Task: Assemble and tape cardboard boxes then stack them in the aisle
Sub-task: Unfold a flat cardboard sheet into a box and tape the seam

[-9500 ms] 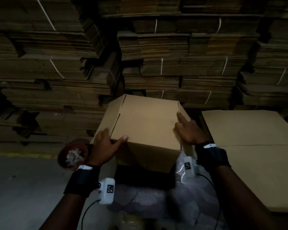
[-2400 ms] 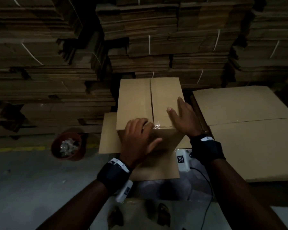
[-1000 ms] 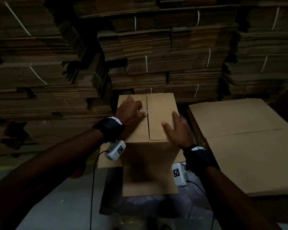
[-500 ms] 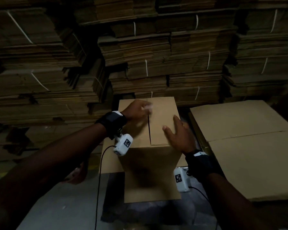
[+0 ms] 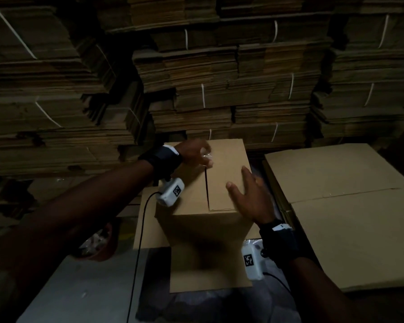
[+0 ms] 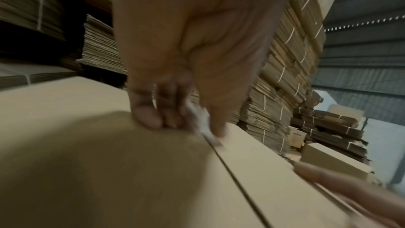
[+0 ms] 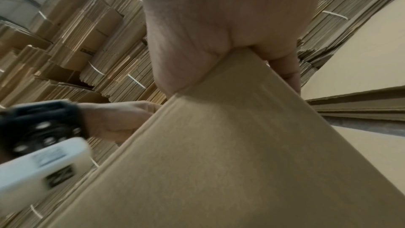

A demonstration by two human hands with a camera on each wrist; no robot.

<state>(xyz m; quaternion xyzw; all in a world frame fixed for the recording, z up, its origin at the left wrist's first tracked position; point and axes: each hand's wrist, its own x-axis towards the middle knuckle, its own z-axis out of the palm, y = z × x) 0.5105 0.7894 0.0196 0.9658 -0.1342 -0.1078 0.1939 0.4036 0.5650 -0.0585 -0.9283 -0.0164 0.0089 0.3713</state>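
Two hands on box (image 5: 224,173), left hand (image 5: 194,152) pinching tape (image 5: 205,156)

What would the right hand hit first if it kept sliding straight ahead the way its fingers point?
Probably nothing solid at once: the right hand lies flat on the brown cardboard box, fingers aimed at its far edge; beyond, likely the strapped stacks of flattened cardboard, though depth is unclear.

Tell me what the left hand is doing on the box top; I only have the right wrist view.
Observer: The left hand pinches what looks like clear tape at the far end of the box seam.
Operator: Is the near part of the seam taped?
Observer: No, the head view shows it bare and dark up to the near edge.
Operator: And my right fingers?
Observer: The right hand lies flat, fingers straight, on the right flap.
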